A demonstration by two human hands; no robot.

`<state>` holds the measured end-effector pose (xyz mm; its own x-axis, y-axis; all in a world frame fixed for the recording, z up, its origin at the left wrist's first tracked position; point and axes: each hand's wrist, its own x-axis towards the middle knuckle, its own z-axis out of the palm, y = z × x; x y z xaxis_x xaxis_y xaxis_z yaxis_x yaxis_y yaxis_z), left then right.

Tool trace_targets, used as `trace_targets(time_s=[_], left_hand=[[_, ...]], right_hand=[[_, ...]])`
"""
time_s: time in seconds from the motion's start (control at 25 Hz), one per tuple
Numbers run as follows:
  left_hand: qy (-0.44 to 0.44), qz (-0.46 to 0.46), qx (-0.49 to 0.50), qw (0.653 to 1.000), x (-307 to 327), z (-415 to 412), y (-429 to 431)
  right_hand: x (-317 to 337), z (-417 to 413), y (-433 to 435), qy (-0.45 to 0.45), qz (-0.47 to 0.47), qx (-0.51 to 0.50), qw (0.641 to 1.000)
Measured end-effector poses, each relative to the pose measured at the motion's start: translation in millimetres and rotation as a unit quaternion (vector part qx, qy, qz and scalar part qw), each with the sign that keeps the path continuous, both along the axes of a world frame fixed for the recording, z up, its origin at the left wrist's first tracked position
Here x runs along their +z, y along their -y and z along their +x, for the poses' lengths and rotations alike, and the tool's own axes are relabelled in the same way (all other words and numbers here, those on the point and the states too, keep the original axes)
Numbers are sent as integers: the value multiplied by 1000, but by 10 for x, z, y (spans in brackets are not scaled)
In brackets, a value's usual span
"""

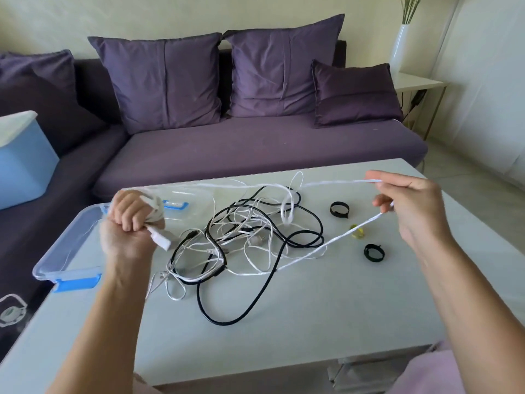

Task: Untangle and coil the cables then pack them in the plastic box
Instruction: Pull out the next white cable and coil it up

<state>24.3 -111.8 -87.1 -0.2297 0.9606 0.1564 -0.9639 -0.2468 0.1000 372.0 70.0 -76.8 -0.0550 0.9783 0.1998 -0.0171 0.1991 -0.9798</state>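
A tangle of thin white cables (pixel 250 223) and a thicker black cable (pixel 255 294) lies in the middle of the white table (pixel 312 322). My left hand (pixel 130 223) grips a small coil of white cable with its plug end sticking out to the right. From that coil the white cable (pixel 335 183) runs taut across to my right hand (pixel 409 206), which pinches it, and then drops back down into the tangle. The clear plastic box (pixel 65 251) with blue latches sits at the table's left edge, partly behind my left hand.
Two black strap rings (pixel 339 209) (pixel 374 252) and a small yellow-green object (pixel 357 231) lie on the table to the right of the tangle. A purple sofa with cushions (pixel 255 143) stands behind. A blue bin with a white lid (pixel 22 160) rests on the sofa at left.
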Motion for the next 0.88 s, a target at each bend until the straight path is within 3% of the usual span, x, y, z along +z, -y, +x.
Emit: trace_targets(time_s=[0.12, 0.24, 0.28, 0.44, 0.52, 0.64, 0.72, 0.8, 0.88], left_hand=[[113, -38, 54, 991, -57, -183, 120], [-6, -86, -41, 995, -47, -100, 77], [-72, -91, -82, 990, -16, -19, 38], [-268, -69, -157, 948, 78, 333, -94], [-300, -58, -198, 932, 86, 467, -136], [-311, -65, -231, 920, 92, 613, -171], [-259, -71, -243, 932, 66, 636, -173], [-180, -76, -238, 952, 25, 602, -171], [-96, -66, -199, 973, 1, 618, -231]], right_hand=[[-60, 134, -142, 89, -43, -21, 995], [-160, 0, -72, 347, -55, 94, 931], [-184, -88, -3, 377, -47, 153, 912], [-195, -469, 359, 226, 62, 307, 923], [-227, -679, 581, 155, 77, 376, 910], [-299, -909, 828, 69, 15, 473, 878], [-351, -984, 910, 72, 30, 448, 890], [-458, -995, 897, 158, 115, 339, 920], [-561, -1002, 899, 270, 202, 275, 900]])
